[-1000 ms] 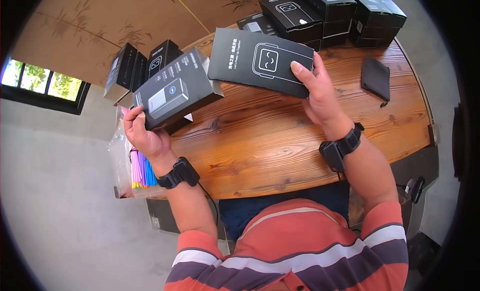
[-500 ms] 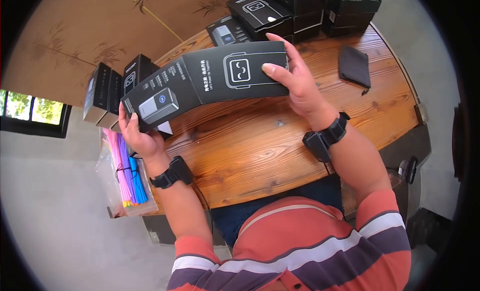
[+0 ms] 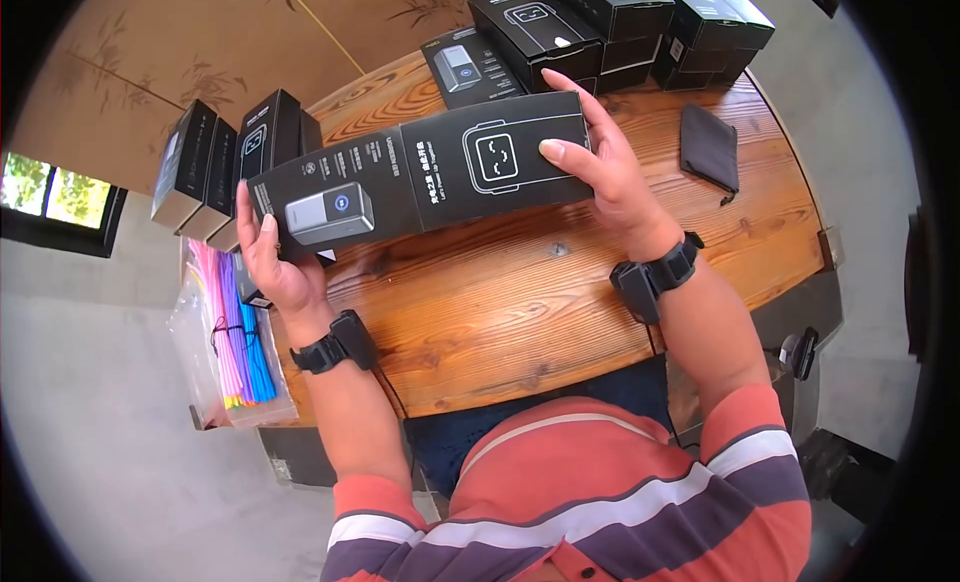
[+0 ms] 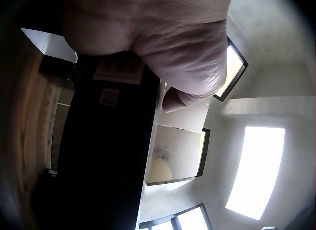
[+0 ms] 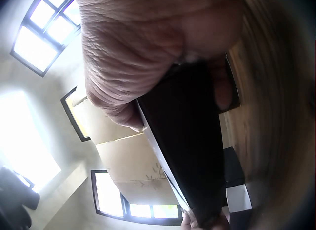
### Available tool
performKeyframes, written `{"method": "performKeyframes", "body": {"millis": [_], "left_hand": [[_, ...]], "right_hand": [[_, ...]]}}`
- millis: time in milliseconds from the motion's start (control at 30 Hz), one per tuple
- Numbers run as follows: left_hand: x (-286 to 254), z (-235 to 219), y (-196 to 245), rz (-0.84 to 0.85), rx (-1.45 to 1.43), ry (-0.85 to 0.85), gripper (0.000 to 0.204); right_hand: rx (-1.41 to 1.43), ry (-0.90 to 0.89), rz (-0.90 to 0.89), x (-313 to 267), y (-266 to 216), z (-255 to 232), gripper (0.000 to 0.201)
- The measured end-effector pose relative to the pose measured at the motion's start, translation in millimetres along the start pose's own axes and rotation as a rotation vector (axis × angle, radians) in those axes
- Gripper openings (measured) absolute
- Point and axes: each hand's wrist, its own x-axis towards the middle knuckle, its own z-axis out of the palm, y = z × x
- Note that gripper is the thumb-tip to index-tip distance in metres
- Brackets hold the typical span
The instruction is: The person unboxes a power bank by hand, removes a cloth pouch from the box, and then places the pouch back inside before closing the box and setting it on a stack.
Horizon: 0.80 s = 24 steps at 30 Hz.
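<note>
My left hand [image 3: 280, 267] grips the outer end of a black box [image 3: 335, 217] printed with a silver device. My right hand [image 3: 615, 187] holds a second black box [image 3: 500, 162], printed with a smiling robot outline, its thumb on the printed face and fingers behind the far edge. Both boxes are held up over the wooden table, end to end, their inner ends meeting along a thin seam. In the left wrist view, the dark underside of the left box [image 4: 108, 151] shows a small label. The right wrist view shows the right box [image 5: 185, 136] under the palm.
More black boxes [image 3: 540, 32] are stacked at the table's back right, and others [image 3: 205, 167] stand at the left. A dark drawstring pouch [image 3: 708, 152] lies on the right of the wooden table [image 3: 500, 312]. Bundled coloured sticks [image 3: 235, 332] lie in a clear bag at the left edge.
The two boxes were apart and overlapping at different angles; my hands brought them together end to end. Since half a second ago, they have straightened into nearly one line.
</note>
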Motion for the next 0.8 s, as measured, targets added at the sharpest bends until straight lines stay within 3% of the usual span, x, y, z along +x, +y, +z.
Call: {"method": "performKeyframes", "body": {"millis": [333, 400, 433, 500, 567, 633, 700, 767, 800], "left_hand": [[-35, 58, -31, -0.173, 0.148, -0.195, 0.079], [-54, 79, -40, -0.206, 0.198, -0.249, 0.086], [-60, 86, -42, -0.207, 0.228, -0.278, 0.089], [-59, 87, -43, -0.274, 0.144, -0.273, 0.092], [-57, 83, -49, -0.241, 0.157, -0.254, 0.088], [-53, 78, -52, -0.236, 0.099, -0.15, 0.081], [-44, 66, -52, -0.272, 0.055, -0.115, 0.071], [-38, 60, -51, -0.241, 0.103, -0.05, 0.065], [-37, 58, -54, -0.225, 0.145, -0.037, 0.062]], "right_hand": [[0.052, 0.019, 0.015, -12, 9, 13, 0.071], [-0.274, -0.031, -0.097, -17, 18, 23, 0.069], [-0.276, -0.031, -0.095, -17, 17, 25, 0.069], [-0.063, -0.073, -0.024, -17, 10, 28, 0.071], [-0.049, -0.058, -0.02, -14, 12, 25, 0.075], [-0.144, -0.162, 0.09, -13, 6, 22, 0.082], [-0.113, -0.153, 0.167, -12, -5, 20, 0.09], [-0.135, -0.246, 0.432, -10, -9, 16, 0.091], [-0.048, -0.19, 0.437, -10, -1, 20, 0.088]]}}
